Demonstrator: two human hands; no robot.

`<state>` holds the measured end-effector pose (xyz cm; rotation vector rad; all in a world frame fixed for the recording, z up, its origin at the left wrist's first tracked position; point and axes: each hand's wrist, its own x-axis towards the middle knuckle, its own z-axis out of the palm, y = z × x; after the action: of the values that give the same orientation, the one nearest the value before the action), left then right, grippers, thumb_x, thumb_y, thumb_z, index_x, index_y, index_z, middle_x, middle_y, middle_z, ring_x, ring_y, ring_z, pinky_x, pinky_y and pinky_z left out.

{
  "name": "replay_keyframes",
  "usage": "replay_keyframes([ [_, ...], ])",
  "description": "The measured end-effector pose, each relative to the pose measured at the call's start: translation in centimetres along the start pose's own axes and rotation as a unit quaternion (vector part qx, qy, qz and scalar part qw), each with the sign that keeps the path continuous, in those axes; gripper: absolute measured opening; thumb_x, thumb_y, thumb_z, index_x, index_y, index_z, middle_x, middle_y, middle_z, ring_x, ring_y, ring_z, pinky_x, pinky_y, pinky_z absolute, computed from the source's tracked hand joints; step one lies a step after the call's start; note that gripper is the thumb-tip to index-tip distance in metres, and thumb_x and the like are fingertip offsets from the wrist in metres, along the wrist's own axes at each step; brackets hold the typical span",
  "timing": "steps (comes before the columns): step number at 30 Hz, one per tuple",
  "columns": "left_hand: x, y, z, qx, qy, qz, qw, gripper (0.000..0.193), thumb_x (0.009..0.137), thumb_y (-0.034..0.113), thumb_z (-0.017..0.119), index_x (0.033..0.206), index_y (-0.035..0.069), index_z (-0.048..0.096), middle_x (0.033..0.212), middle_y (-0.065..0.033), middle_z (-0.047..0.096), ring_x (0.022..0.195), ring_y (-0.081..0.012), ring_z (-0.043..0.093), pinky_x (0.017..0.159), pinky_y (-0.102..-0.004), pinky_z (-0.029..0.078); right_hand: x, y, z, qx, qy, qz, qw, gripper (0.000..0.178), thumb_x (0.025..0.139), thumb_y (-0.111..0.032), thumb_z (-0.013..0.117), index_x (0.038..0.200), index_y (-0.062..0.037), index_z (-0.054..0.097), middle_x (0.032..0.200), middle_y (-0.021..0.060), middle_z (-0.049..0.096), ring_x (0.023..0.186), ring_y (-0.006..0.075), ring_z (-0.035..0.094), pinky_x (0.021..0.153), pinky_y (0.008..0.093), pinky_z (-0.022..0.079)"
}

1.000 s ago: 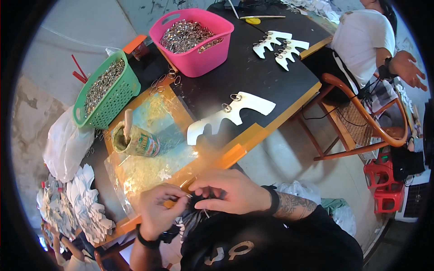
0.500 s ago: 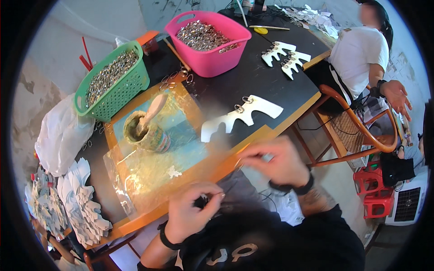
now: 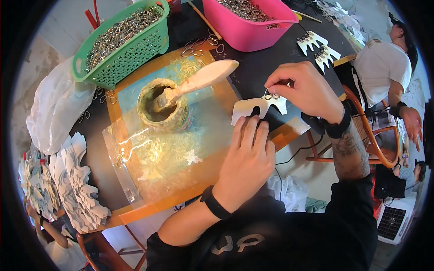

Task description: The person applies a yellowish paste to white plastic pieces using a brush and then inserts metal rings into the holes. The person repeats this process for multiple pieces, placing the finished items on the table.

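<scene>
A white scalloped piece (image 3: 244, 108), like thin card, lies near the table's front edge. My left hand (image 3: 246, 156) reaches onto it with fingers stretched out, their tips at its near edge. A dark cover or dark shape shows beyond those fingertips; which of the two I cannot tell. Over the right part of the piece, my right hand (image 3: 309, 88) is closed in a pinch on a small metal ring (image 3: 271, 94). The ring stands at the top edge of the piece, and the hand hides what lies behind it.
Left of my hands stands a glue-smeared jar (image 3: 163, 106) with a brush (image 3: 205, 79) in it. A green basket (image 3: 129, 63) and a pink basket (image 3: 253, 34) hold metal rings. White pieces (image 3: 81, 185) are stacked at left. A person (image 3: 384, 67) sits at right.
Both hands have moved forward from the table's edge to the white piece. The left has stretched out its fingers onto it; the right now holds a ring at it. The view has shifted closer.
</scene>
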<state>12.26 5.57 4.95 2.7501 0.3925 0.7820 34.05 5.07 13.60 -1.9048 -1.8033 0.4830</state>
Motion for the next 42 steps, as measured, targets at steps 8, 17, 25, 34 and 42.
replay_keyframes([
  [8, -0.1, -0.4, 1.0, -0.042, -0.034, 0.016, 0.998, 0.012, 0.085, 0.014, 0.061, 0.085, 0.003, 0.060, 0.143, -0.0214, 0.056, 0.141, -0.0355, 0.047, 0.118, -0.0636, 0.028, 1.8, 3.2, 2.2, -0.046, -0.064, -0.064, 0.995, 0.013, 0.086, -0.010, 0.067, 0.090, -0.0008, 0.074, 0.085, 0.0144, 0.072, 0.082, 0.0351, 0.069, 0.076, 0.0421, 0.055],
  [17, 0.0, -0.4, 1.5, -0.082, -0.049, -0.005, 0.995, 0.011, 0.088, 0.012, 0.059, 0.084, 0.003, 0.055, 0.145, -0.0240, 0.054, 0.143, -0.0386, 0.044, 0.116, -0.0719, 0.024, 0.4, 4.0, 2.9, -0.100, -0.002, -0.088, 0.991, 0.019, 0.088, -0.006, 0.065, 0.104, -0.0015, 0.073, 0.096, 0.0108, 0.069, 0.088, 0.0335, 0.068, 0.077, 0.0433, 0.054],
  [25, 0.0, -0.5, 1.2, -0.093, -0.063, -0.016, 0.994, 0.010, 0.087, 0.012, 0.060, 0.084, 0.004, 0.054, 0.143, -0.0240, 0.054, 0.142, -0.0389, 0.046, 0.116, -0.0717, 0.024, -4.1, 2.6, 2.1, -0.295, -0.048, -0.158, 0.941, 0.045, 0.085, -0.006, 0.064, 0.129, -0.0114, 0.069, 0.136, 0.0009, 0.065, 0.112, 0.0237, 0.060, 0.089, 0.0372, 0.048],
  [34, 0.0, -0.6, 1.2, -0.088, -0.073, -0.008, 0.993, 0.013, 0.083, 0.010, 0.066, 0.085, 0.004, 0.055, 0.141, -0.0253, 0.054, 0.142, -0.0386, 0.046, 0.116, -0.0719, 0.023, -4.3, 2.9, 2.7, -0.304, -0.056, -0.149, 0.939, 0.046, 0.088, -0.011, 0.064, 0.134, -0.0149, 0.067, 0.140, -0.0012, 0.062, 0.115, 0.0228, 0.059, 0.093, 0.0370, 0.046],
  [42, -0.1, -0.6, 1.6, -0.109, -0.043, -0.027, 0.993, 0.021, 0.077, 0.006, 0.070, 0.089, 0.003, 0.054, 0.122, -0.0213, 0.054, 0.124, -0.0389, 0.054, 0.116, -0.0645, 0.029, -4.6, 3.1, 2.8, -0.295, -0.050, -0.159, 0.941, 0.045, 0.088, -0.010, 0.062, 0.133, -0.0100, 0.067, 0.135, 0.0024, 0.063, 0.117, 0.0228, 0.059, 0.093, 0.0378, 0.045],
])
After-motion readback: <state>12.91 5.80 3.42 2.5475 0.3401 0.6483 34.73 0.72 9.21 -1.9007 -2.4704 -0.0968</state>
